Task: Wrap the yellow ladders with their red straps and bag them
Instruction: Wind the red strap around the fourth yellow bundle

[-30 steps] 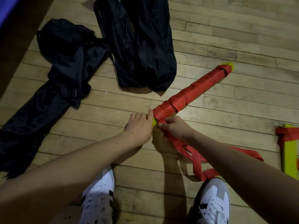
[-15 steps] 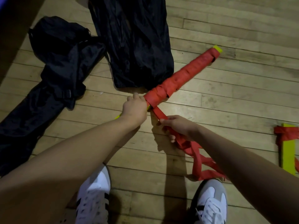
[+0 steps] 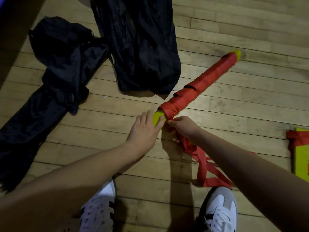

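Observation:
A yellow ladder bundle (image 3: 203,83) wound almost fully in red strap lies slanted across the wooden floor, its yellow tips showing at both ends. My left hand (image 3: 145,127) holds the near yellow end, fingers curled over it. My right hand (image 3: 183,126) pinches the red strap right beside that end. The loose strap tail (image 3: 203,164) trails back along the floor to my right shoe. A second yellow ladder (image 3: 301,158) with red strap around it lies at the right edge, partly cut off.
Two black fabric bags lie on the floor: one long crumpled bag (image 3: 50,77) at the left and one wider bag (image 3: 138,44) at top centre, its end near the bundle. My two white sneakers (image 3: 219,213) stand at the bottom.
The bundle has swung and settled lower on the floor, and its near yellow end now shows. My right hand has moved up close to that end, still holding the strap.

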Demonstrator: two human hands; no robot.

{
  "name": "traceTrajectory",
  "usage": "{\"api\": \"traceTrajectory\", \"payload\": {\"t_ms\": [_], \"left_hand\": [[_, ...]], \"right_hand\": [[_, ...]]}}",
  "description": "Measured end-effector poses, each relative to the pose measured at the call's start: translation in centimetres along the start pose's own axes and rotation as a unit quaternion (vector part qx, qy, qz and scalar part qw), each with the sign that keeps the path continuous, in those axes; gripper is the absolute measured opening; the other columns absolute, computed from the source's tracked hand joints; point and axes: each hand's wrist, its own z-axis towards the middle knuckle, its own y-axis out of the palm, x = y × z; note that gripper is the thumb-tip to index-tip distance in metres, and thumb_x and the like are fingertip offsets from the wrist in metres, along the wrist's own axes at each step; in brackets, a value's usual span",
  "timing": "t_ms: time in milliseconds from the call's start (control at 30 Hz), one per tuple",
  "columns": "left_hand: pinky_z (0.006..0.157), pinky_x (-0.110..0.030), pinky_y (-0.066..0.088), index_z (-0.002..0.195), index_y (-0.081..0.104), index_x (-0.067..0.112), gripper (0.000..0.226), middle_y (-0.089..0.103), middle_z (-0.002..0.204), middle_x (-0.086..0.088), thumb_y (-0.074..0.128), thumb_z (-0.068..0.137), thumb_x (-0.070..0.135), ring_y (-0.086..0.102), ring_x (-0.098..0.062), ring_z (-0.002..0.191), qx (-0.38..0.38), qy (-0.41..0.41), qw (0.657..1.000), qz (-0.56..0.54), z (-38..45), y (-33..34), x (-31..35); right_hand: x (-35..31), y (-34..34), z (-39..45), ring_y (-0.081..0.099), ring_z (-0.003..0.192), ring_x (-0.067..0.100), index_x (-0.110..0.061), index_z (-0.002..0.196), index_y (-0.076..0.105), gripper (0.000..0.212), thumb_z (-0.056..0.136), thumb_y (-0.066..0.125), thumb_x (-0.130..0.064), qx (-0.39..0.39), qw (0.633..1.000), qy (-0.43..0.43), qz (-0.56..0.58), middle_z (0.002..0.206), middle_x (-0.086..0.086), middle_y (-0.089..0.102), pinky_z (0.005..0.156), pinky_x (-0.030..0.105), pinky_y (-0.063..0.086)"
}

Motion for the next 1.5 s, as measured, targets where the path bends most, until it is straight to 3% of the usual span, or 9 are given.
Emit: {"api": "traceTrajectory", "payload": {"t_ms": [100, 200, 400, 533, 633, 900, 1100, 1267, 1500], "left_hand": [[0.073, -0.040, 0.051, 0.135, 0.032, 0.013, 0.070, 0.057, 0.116, -0.022, 0.071, 0.078, 0.019, 0.062, -0.035, 0.090, -0.020, -0.035, 0.996, -0.084, -0.6, -1.2, 0.3], [0.086, -0.038, 0.044, 0.145, 0.024, 0.009, 0.068, 0.052, 0.123, -0.014, 0.060, 0.092, 0.031, 0.055, -0.031, 0.108, -0.075, -0.110, 0.974, -0.184, 0.2, -2.3, 0.1], [0.089, -0.035, 0.042, 0.133, 0.040, 0.007, 0.051, 0.051, 0.126, -0.012, 0.057, 0.093, 0.034, 0.049, -0.028, 0.114, -0.100, -0.144, 0.980, -0.091, 1.9, -3.3, -1.0], [0.091, -0.035, 0.041, 0.132, 0.040, 0.004, 0.055, 0.050, 0.126, -0.014, 0.062, 0.090, 0.032, 0.048, -0.029, 0.115, -0.119, -0.150, 0.979, -0.066, 3.5, -3.0, -2.1], [0.092, -0.036, 0.040, 0.137, 0.036, 0.005, 0.062, 0.049, 0.126, -0.015, 0.063, 0.088, 0.031, 0.046, -0.029, 0.115, -0.101, -0.155, 0.982, -0.042, 4.5, -2.6, -3.0], [0.090, -0.035, 0.037, 0.143, 0.027, 0.011, 0.069, 0.041, 0.130, -0.011, 0.044, 0.093, 0.056, 0.045, -0.026, 0.112, -0.043, -0.090, 0.995, -0.010, 2.2, -1.2, -2.2], [0.103, -0.038, 0.030, 0.147, 0.015, 0.005, 0.063, 0.031, 0.144, -0.017, 0.044, 0.096, 0.029, 0.037, -0.030, 0.126, -0.054, -0.058, 0.995, -0.064, 0.4, -2.0, 0.3], [0.085, -0.036, 0.045, 0.139, 0.022, 0.012, 0.060, 0.047, 0.125, -0.016, 0.056, 0.089, 0.014, 0.052, -0.030, 0.110, -0.105, -0.114, 0.982, -0.112, 1.4, -3.4, 0.6], [0.069, -0.036, 0.039, 0.137, 0.027, 0.017, 0.057, 0.057, 0.114, -0.013, 0.057, 0.089, 0.012, 0.058, -0.032, 0.100, -0.139, -0.174, 0.963, -0.150, 3.6, -4.1, -0.5]], "right_hand": [[0.1, -0.4, -0.2, 0.052, 0.033, 0.012, 0.010, 0.097, 0.062, 0.020, 0.096, 0.054, -0.009, -0.018, 1.000, -0.011, -0.013, 0.071, 0.011, 0.061, 0.037, 0.021, 0.045], [-0.2, -0.7, -0.4, 0.055, 0.034, 0.012, 0.006, 0.080, 0.059, 0.020, 0.095, 0.055, -0.005, -0.072, 0.993, -0.024, -0.091, 0.050, 0.004, 0.062, 0.039, 0.020, 0.047], [0.1, -1.9, -1.0, 0.059, 0.053, 0.004, -0.010, 0.078, 0.062, 0.024, 0.097, 0.055, -0.024, -0.097, 0.971, -0.066, -0.207, 0.056, -0.003, 0.066, 0.062, 0.015, 0.045], [0.4, -2.1, -1.4, 0.066, 0.057, 0.021, -0.002, 0.101, 0.049, 0.003, 0.098, 0.048, -0.002, -0.216, 0.976, -0.029, 0.008, 0.073, 0.011, 0.062, 0.061, 0.033, 0.058], [0.8, -2.1, -1.4, 0.063, 0.054, 0.023, -0.007, 0.113, 0.043, 0.020, 0.098, 0.040, 0.006, -0.252, 0.964, -0.002, 0.087, 0.077, 0.012, 0.057, 0.050, 0.030, 0.055], [0.7, -1.6, -0.7, 0.052, 0.045, 0.016, -0.003, 0.096, 0.049, 0.013, 0.097, 0.038, 0.004, -0.173, 0.981, -0.022, 0.080, 0.069, 0.008, 0.057, 0.041, 0.023, 0.043], [0.3, -1.2, -1.3, 0.042, 0.037, 0.013, -0.003, 0.080, 0.051, 0.017, 0.096, 0.045, -0.004, -0.115, 0.992, -0.020, 0.050, 0.059, 0.006, 0.052, 0.035, 0.020, 0.032], [0.5, -0.8, -1.6, 0.033, 0.036, 0.013, -0.005, 0.083, 0.056, 0.025, 0.101, 0.045, -0.018, -0.106, 0.994, -0.029, 0.009, 0.055, 0.004, 0.043, 0.037, 0.019, 0.025], [-0.6, -1.3, -1.9, 0.033, 0.034, 0.013, -0.004, 0.076, 0.056, 0.023, 0.097, 0.048, -0.012, -0.091, 0.993, -0.043, -0.056, 0.050, 0.004, 0.041, 0.037, 0.019, 0.024]]}}
